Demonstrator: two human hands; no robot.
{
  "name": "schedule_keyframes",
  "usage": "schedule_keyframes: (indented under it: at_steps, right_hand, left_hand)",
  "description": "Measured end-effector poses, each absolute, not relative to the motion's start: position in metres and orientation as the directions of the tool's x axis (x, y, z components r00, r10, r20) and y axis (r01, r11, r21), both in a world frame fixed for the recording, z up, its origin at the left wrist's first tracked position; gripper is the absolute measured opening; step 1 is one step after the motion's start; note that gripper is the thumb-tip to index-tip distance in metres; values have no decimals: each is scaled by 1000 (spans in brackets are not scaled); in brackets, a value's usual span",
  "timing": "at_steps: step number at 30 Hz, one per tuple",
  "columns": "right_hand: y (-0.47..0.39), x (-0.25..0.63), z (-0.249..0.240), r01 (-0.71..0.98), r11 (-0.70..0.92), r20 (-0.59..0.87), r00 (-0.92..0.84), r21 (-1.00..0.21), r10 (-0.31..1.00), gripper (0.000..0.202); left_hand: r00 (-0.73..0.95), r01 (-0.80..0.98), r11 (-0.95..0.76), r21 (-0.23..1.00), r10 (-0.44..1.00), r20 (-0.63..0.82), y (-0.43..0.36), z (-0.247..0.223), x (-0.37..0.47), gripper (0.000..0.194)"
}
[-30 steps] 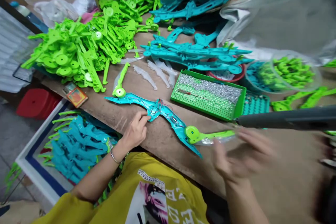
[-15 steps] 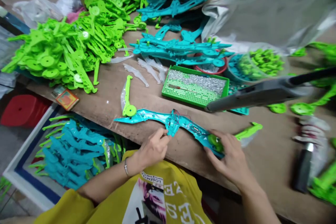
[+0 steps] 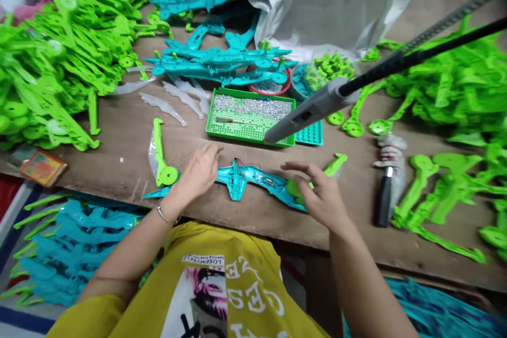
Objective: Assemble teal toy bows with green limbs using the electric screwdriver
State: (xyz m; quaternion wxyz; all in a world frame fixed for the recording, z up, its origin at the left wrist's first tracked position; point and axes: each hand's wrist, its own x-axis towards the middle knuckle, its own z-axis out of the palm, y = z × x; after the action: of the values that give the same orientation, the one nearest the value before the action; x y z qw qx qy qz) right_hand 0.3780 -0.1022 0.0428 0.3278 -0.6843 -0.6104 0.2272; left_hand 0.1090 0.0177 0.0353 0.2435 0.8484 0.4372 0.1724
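A turquoise plastic toy bow body [image 3: 236, 184] lies across the table edge in front of me, its inner side up, with thin wires along it. A green arm with a round disc [image 3: 168, 175] sits at its left end, carrying a clear fin. Another green arm [image 3: 336, 163] sticks out at the right end. My left hand [image 3: 200, 171] is over the left half of the body, fingers stretched forward and holding nothing I can see. Around the right end, my right hand [image 3: 322, 195] has its fingers apart, close to the green disc there; contact is unclear.
Beyond the bow stand a green tray [image 3: 253, 137] of screws and a grey electric screwdriver [image 3: 304, 111] hanging over it. Green arms are heaped left [image 3: 51, 79] and right [image 3: 439, 90]. Clear fins [image 3: 162, 108] and stacked turquoise bodies [image 3: 222, 60] lie behind. A black-handled tool [image 3: 383, 200] lies right.
My left hand has left the middle of the bow and moved left and forward, its fingers straightening. My right hand has lifted slightly and opened. The view has shifted right.
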Motion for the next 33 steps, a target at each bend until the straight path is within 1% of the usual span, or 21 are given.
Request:
schedule_keyframes:
  at_steps: [3, 5, 8, 10, 12, 15, 17, 21, 23, 26, 29, 31, 33]
  right_hand:
    - [-91, 373, 43, 663, -42, 77, 149, -748, 986, 29]
    - [-87, 372, 43, 661, -58, 53, 147, -748, 988, 30]
    - [-85, 374, 41, 639, -89, -1, 136, -764, 991, 30]
    - [-85, 374, 39, 621, -110, -33, 135, -776, 990, 29]
    - [-86, 374, 39, 615, -124, -41, 147, -779, 988, 27]
    - [-89, 373, 41, 636, -115, -20, 154, -763, 988, 26]
    - [-91, 370, 43, 665, -80, -8, 110, -743, 994, 27]
    - [-91, 359, 40, 722, 33, 34, -13, -691, 999, 34]
    - [-89, 353, 35, 729, 57, 49, -32, -682, 998, 32]
    - [-86, 347, 29, 706, 55, 55, -23, -706, 998, 31]
    - [-86, 346, 24, 672, 45, 76, 17, -739, 997, 37]
    - [-87, 347, 24, 642, 31, 84, 53, -766, 995, 40]
    - [-86, 348, 25, 600, 1, 66, 87, -800, 994, 42]
  left_hand:
    - [693, 530, -562, 635, 718, 57, 27, 26, 126, 47]
    - [760, 495, -615, 615, 649, 38, 31, 20, 133, 50]
    - [808, 496, -667, 556, 590, -13, 38, 15, 137, 43]
    - [826, 485, -679, 551, 563, -32, 44, 15, 137, 36]
    - [837, 476, -688, 548, 547, -40, 47, 17, 136, 29]
    - [838, 490, -704, 514, 544, -55, 48, 21, 135, 26]
    - [839, 490, -702, 516, 540, -61, 46, 24, 135, 29]
    - [869, 445, -706, 551, 489, -75, 46, 24, 137, 43]
    - [884, 432, -725, 536, 459, -92, 48, 23, 139, 42]
    - [890, 433, -757, 490, 444, -100, 52, 24, 140, 34]
    - [884, 451, -775, 443, 457, -101, 52, 29, 141, 29]
    - [883, 453, -763, 461, 456, -113, 50, 33, 141, 27]
    - [889, 430, -728, 534, 443, -111, 48, 37, 142, 25]
